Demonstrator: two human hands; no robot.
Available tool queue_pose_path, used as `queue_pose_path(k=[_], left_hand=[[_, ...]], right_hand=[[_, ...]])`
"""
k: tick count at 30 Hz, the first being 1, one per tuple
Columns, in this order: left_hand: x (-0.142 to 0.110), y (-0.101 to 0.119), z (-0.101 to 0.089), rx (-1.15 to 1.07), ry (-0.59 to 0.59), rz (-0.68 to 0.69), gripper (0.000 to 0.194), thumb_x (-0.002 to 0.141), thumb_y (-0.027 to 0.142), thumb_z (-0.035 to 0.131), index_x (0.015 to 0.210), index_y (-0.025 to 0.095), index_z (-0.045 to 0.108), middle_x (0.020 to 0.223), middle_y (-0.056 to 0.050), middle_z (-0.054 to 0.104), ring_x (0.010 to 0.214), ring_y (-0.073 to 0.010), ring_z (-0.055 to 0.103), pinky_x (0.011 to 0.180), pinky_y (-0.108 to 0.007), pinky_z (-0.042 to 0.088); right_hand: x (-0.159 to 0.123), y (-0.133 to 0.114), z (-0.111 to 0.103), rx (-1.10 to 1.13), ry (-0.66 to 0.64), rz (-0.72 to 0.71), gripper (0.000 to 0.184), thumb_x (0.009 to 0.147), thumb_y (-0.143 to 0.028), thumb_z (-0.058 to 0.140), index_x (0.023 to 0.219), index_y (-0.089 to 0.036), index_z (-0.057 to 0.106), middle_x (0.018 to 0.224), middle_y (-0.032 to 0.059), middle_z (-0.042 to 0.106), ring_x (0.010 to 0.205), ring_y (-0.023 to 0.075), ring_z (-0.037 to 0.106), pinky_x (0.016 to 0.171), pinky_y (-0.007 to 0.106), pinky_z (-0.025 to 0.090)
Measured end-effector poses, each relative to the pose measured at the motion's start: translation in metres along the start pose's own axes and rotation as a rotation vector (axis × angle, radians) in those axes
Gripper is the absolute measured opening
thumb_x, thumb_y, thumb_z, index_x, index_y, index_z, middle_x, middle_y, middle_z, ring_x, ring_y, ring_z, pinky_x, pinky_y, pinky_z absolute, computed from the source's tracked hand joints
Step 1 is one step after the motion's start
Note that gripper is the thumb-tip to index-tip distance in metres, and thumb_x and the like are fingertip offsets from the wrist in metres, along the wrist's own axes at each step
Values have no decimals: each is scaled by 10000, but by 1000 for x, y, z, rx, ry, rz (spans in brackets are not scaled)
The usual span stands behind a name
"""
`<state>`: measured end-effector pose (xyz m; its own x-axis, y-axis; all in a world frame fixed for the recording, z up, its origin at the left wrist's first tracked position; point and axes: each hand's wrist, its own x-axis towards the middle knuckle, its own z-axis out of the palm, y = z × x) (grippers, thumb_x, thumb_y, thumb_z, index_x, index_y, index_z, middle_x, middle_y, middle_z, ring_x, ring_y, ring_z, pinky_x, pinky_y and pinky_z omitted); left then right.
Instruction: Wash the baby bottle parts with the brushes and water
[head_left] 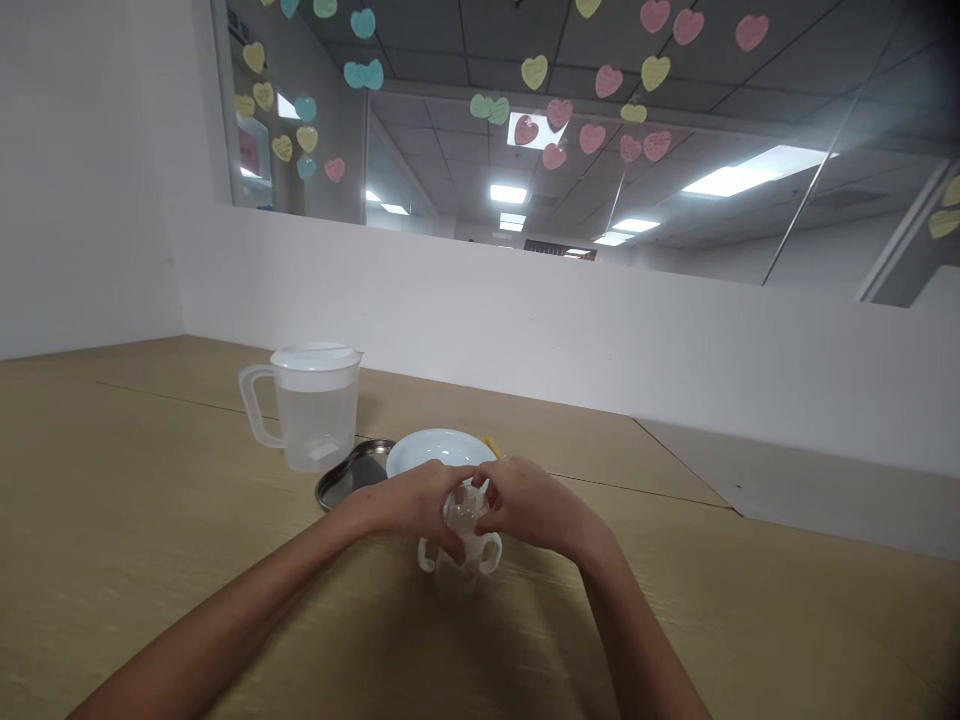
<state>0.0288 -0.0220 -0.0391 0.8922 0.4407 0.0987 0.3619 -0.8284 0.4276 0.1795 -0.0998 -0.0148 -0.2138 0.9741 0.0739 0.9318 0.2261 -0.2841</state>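
A translucent baby bottle (457,580) with white handles on both sides stands upright on the table in front of me. Its rounded clear top (466,506) sits between my hands. My left hand (421,505) curls around the top from the left, thumb pointing down its near side. From the right, my right hand (521,500) closes on the same top with bent fingers. The fingertips of both hands meet near the far side, where some contact is hidden. Just behind the hands is a white bowl (435,440), partly covered by them.
A lidded translucent pitcher (319,415) with a handle stands at the back left. A metal kidney-shaped tray (356,478) lies between it and the bowl. Something yellow (491,446) shows behind the bowl. A white wall (525,310) and a window with heart-shaped notes border the table (187,530).
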Motion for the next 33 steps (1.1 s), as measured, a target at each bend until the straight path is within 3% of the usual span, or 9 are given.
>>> queue_pose_path(k=[6, 11, 18, 27, 33], left_hand=[[1, 0, 0, -46, -19, 40, 519, 523, 338, 766, 992, 223, 574, 784, 42, 602, 687, -143, 539, 560, -205, 318], [2, -3, 0, -15, -34, 22, 437, 544, 369, 750, 927, 211, 611, 676, 53, 565, 624, -121, 502, 518, -203, 281], [4, -6, 1, -1, -49, -4, 390, 518, 431, 756, 807, 196, 640, 574, 67, 487, 551, -94, 423, 483, -199, 258], [2, -3, 2, -2, -52, -40, 505, 532, 359, 749, 994, 207, 611, 836, 11, 631, 754, -170, 562, 601, -210, 357], [3, -3, 3, -5, -75, -73, 503, 534, 402, 749, 971, 194, 614, 799, 8, 628, 729, -167, 568, 600, -213, 368]], right_hand=[[2, 4, 1, -15, -10, 32, 135, 634, -207, 630, 750, -146, 598, 772, 39, 626, 665, 130, 541, 520, 217, 331], [6, 8, 0, 27, -6, 18, 120, 598, -221, 646, 623, -156, 548, 625, -7, 581, 555, 97, 481, 477, 211, 311], [6, 13, 0, 164, -60, 15, 129, 582, -221, 650, 655, -159, 563, 589, -29, 575, 529, 83, 481, 454, 198, 314], [8, 15, -1, 130, -52, 35, 236, 588, -280, 673, 782, -165, 601, 723, -1, 633, 612, 116, 549, 480, 208, 350], [8, 13, -1, 115, -39, 28, 224, 586, -254, 675, 767, -164, 579, 722, 3, 638, 624, 118, 556, 485, 208, 345]])
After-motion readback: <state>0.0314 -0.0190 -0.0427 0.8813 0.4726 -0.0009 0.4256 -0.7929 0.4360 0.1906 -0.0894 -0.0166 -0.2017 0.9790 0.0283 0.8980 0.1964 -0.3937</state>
